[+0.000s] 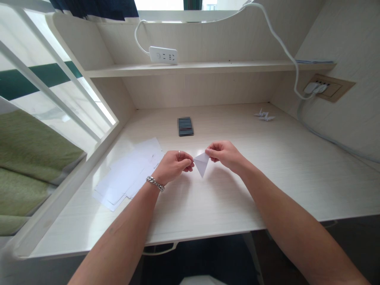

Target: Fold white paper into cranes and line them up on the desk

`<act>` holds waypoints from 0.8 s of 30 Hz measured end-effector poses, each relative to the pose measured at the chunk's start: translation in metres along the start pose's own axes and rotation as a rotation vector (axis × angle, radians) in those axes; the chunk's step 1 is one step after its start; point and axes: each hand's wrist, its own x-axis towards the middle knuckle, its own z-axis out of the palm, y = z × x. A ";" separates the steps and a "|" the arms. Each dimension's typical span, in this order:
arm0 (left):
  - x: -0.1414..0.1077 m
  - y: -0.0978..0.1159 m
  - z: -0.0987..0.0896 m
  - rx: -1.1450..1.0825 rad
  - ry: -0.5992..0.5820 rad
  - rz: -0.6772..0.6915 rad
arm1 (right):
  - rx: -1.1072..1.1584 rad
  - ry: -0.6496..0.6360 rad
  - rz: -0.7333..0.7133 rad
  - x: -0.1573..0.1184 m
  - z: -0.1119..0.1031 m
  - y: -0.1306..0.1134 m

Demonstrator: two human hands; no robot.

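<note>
Between my two hands is a small folded piece of white paper, a triangle with its point downward and a crease across its upper part. My left hand, with a ring and a chain bracelet, pinches its left corner. At the upper right corner, the fingers of my right hand are closed on the paper. The folded paper is held just above the desk. Left of my left hand lie several loose white paper sheets, overlapping one another.
A dark, blurred box-like object lies beyond my hands. Small folded paper cranes sit at the back right. A white power strip rests on the shelf, its cable running to the wall socket. White bars border the left side.
</note>
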 end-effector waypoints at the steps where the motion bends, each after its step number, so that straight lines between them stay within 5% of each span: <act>1: 0.000 0.000 -0.001 -0.006 0.013 -0.002 | 0.009 0.011 0.002 0.000 -0.001 -0.001; 11: 0.001 -0.002 0.005 -0.045 0.040 0.065 | 0.149 0.015 0.035 0.000 0.008 0.001; 17: 0.002 -0.001 0.005 -0.140 0.124 0.045 | 0.084 -0.155 0.010 -0.001 0.018 0.006; 24: 0.001 -0.001 0.006 -0.077 0.027 0.042 | 0.022 -0.024 -0.055 0.002 0.018 0.011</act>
